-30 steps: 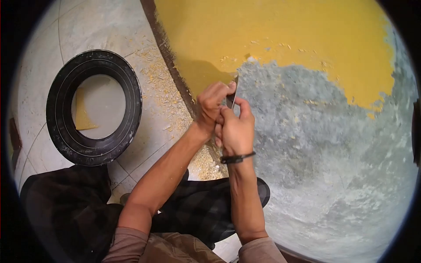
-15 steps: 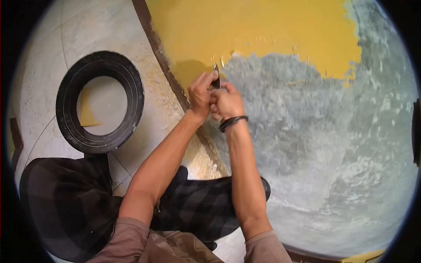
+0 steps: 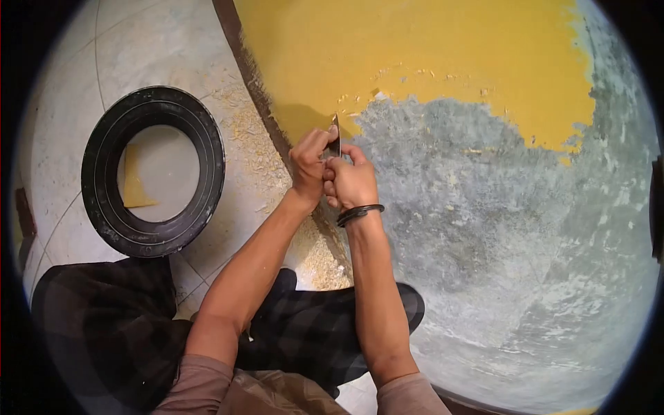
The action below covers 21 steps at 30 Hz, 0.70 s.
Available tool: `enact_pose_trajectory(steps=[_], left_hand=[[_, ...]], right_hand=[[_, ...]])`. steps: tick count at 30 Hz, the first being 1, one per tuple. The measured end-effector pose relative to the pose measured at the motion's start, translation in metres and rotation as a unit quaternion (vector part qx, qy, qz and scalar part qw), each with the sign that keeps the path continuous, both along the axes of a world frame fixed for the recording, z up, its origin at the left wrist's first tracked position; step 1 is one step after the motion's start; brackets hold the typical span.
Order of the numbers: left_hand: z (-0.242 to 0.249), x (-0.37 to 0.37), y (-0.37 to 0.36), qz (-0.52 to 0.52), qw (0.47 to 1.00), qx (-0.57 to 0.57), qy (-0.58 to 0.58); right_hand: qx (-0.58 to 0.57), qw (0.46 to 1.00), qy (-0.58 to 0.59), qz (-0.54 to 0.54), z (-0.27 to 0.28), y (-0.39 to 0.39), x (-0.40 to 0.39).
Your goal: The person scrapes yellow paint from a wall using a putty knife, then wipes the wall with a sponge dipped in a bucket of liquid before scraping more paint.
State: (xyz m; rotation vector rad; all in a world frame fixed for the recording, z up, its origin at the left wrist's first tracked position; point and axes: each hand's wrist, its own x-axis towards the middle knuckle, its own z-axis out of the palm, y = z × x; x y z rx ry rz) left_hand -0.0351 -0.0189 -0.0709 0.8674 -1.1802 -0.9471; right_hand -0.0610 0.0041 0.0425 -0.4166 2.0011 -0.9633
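Note:
A scraper blade (image 3: 335,144) points up between my hands, its tip near the lower left edge of the yellow paint (image 3: 429,41). My left hand (image 3: 309,162) is closed with its fingers along the blade. Close against it on the right, my right hand (image 3: 351,178) is wrapped round the tool's lower end, which is mostly hidden; a black band circles that wrist. Bare grey surface (image 3: 470,200) spreads to the right of and below the ragged paint edge. Small yellow flakes cling along that edge.
A black round tub (image 3: 97,173) with a yellow piece (image 3: 135,181) inside stands on the tiled floor (image 3: 145,48) at left. A brown border strip (image 3: 242,59) runs diagonally beside the painted surface. Paint chips (image 3: 252,145) lie along it. My bent legs are below.
The view has shifted slightly, so the paint edge and tub sit a little lower. Both hands remain together on the scraper, now slightly farther left and lower in view.

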Motion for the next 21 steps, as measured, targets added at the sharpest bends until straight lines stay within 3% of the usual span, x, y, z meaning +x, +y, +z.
enact_pose_trajectory(steps=[6,10,18,21], left_hand=[[0.025,-0.004,0.027,-0.04,0.998,-0.026,0.042],[0.015,-0.003,0.019,-0.068,0.997,-0.006,0.04],[0.03,-0.011,0.026,-0.03,0.997,-0.044,0.063],[0.009,-0.005,0.001,0.008,0.999,-0.028,0.014]], right_hand=[[-0.005,0.999,0.033,-0.032,0.033,0.037,0.011],[-0.005,0.994,0.106,0.017,0.011,0.024,0.018],[0.008,0.998,0.062,0.012,0.039,0.041,0.006],[0.003,0.998,0.055,0.008,0.006,0.013,0.001]])
